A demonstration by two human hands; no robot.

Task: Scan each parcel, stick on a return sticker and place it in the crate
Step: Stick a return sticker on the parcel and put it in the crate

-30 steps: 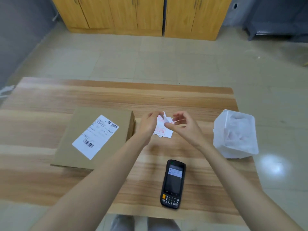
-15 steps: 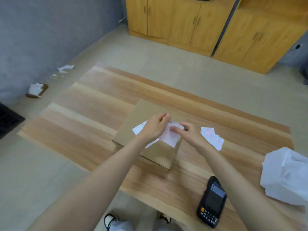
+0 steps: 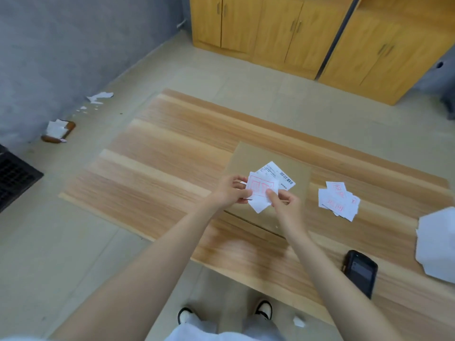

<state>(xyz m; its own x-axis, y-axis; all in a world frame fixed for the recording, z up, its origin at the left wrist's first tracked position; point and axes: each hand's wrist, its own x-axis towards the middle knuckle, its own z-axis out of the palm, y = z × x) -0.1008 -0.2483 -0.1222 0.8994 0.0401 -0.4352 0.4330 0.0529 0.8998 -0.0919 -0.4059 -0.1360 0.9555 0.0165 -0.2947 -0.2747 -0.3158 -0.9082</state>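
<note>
Parcel (image 3: 268, 183): flat brown cardboard box, lying flat on the wooden counter (image 3: 172, 168), taken here as the landmark. Its white shipping label (image 3: 280, 174) with barcode faces up, partly covered by what the hands hold.

Both hands are over the parcel's top face. Left hand (image 3: 230, 193): fingers closed in a pinch on the left edge of a white return sticker (image 3: 261, 190) printed with a red frame and red characters. Right hand (image 3: 285, 203): thumb and forefinger pinched on the sticker's lower right edge, remaining fingers curled under. The sticker sits between the two hands, tilted slightly; a plain white layer shows below it, possibly backing paper, cannot tell. Whether the sticker touches the parcel cannot be told from this angle.

Right of the parcel, on the counter: a loose pile of more stickers (image 3: 338, 201), same red print, apart from the box. Further right, at the frame edge, a white bag (image 3: 437, 244). Near-right of the parcel, towards the counter's near edge, the black handheld scanner (image 3: 360, 274) lies screen up, partly behind the right forearm.

Left of the parcel, off the counter: paper scraps (image 3: 99, 97) on the tiled floor by the grey wall.
</note>
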